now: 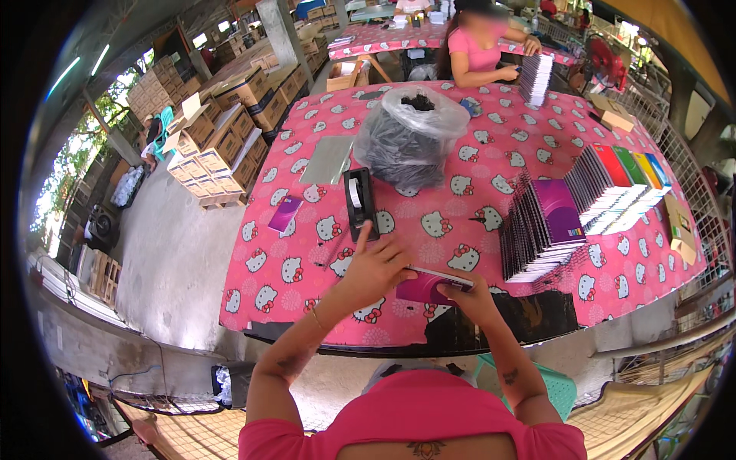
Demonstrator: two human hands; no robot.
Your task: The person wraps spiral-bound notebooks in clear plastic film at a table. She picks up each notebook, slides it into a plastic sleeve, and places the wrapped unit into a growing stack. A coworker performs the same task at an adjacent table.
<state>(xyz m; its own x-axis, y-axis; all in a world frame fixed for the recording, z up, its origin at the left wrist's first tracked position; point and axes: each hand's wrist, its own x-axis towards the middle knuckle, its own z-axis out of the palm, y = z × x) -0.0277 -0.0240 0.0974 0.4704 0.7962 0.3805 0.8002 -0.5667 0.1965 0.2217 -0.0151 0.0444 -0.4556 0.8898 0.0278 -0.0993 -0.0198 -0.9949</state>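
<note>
Both hands, left hand (377, 264) and right hand (468, 295), closed on purple notebook (426, 287) held just above near bench (429, 192) edge; loose grip could drop it off the edge.

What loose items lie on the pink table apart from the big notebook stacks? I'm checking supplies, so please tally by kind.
Tape dispenser: 1
Plastic bag of dark stuff: 1
Grey sheet: 1
Single purple notebooks: 2, one lying flat, one held between left hand and right hand
Total: 5
</note>
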